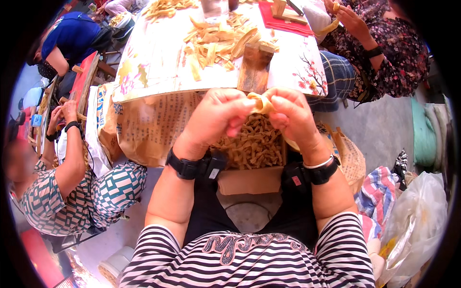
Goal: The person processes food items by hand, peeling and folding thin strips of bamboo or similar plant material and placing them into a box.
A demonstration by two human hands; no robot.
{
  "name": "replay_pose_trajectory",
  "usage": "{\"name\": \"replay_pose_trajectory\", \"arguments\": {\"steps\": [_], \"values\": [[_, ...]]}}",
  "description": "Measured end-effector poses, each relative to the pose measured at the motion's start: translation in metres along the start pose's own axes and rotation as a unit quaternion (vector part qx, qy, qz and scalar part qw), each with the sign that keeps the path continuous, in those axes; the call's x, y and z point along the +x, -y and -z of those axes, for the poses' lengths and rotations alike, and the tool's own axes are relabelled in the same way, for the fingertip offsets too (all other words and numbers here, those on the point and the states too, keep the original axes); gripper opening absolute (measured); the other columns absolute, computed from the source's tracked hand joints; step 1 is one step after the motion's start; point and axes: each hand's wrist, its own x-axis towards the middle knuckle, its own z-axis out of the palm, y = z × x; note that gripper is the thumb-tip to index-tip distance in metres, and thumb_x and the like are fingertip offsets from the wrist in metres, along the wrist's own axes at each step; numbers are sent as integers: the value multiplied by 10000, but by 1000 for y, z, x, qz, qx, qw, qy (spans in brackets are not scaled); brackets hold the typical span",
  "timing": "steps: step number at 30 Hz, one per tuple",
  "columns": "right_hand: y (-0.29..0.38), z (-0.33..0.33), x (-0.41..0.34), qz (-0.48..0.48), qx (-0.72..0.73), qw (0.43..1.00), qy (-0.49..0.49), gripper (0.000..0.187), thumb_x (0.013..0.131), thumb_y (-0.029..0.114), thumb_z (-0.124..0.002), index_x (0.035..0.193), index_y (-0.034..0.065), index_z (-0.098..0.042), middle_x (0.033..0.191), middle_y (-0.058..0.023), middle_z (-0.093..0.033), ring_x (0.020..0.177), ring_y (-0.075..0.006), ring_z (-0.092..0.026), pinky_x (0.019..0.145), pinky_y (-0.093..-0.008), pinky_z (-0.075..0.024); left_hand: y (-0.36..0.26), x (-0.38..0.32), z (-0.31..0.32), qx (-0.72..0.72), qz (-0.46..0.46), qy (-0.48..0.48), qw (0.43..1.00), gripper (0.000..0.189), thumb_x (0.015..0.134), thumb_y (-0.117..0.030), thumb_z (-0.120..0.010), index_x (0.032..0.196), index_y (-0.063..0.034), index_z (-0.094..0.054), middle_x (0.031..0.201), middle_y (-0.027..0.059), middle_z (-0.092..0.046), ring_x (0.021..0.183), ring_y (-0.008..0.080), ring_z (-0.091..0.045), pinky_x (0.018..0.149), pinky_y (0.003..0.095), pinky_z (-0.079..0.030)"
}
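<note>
Over the near edge of the table, my left hand and my right hand pinch a pale yellow strip between thumbs and fingers. It looks like tofu skin and is bent into a loop; fingers hide part of it. Just beyond my hands, a wooden block stand rests at the table edge. Behind it lies a loose heap of similar flat strips. Below my hands, a cardboard box between my knees holds many small knotted pieces.
A glass and a red cloth with another wooden stand sit farther back. Printed paper sacks flank the box. Co-workers sit at left and right. A clear plastic bag lies at lower right.
</note>
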Motion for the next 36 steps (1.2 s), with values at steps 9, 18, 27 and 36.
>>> {"name": "replay_pose_trajectory", "arguments": {"steps": [9,18,27,36], "values": [[12,6,-9,117,-294,945,-79,90,843,59,-639,821,-27,-655,680,42,-568,646,-35,-483,571,-186,-387,2,2,36,161,-59,-34,985,204,864,-224,-623,899,-23,-614,654,35,-561,559,115,-543,531,231,-442],[16,17,5,82,-449,887,-70,113,786,99,-666,818,-8,-652,581,-57,-563,536,-112,-510,517,-265,-409,3,20,14,479,-155,-115,856,183,807,-216,-667,918,-71,-658,746,152,-641,712,289,-639,626,358,-479],[1,18,58,298,-536,743,-269,78,790,102,-642,742,41,-644,657,-151,-607,603,-310,-613,541,-356,-465,11,75,33,356,-214,-218,883,136,838,-112,-671,947,-31,-669,641,-61,-479,590,25,-397,512,196,-331],[-7,49,58,206,-682,638,-293,131,813,111,-604,713,30,-630,609,-136,-618,538,-270,-612,501,-365,-472,0,58,37,525,-79,-241,813,241,807,-270,-679,928,-62,-701,696,40,-625,637,134,-581,579,265,-438]]}}
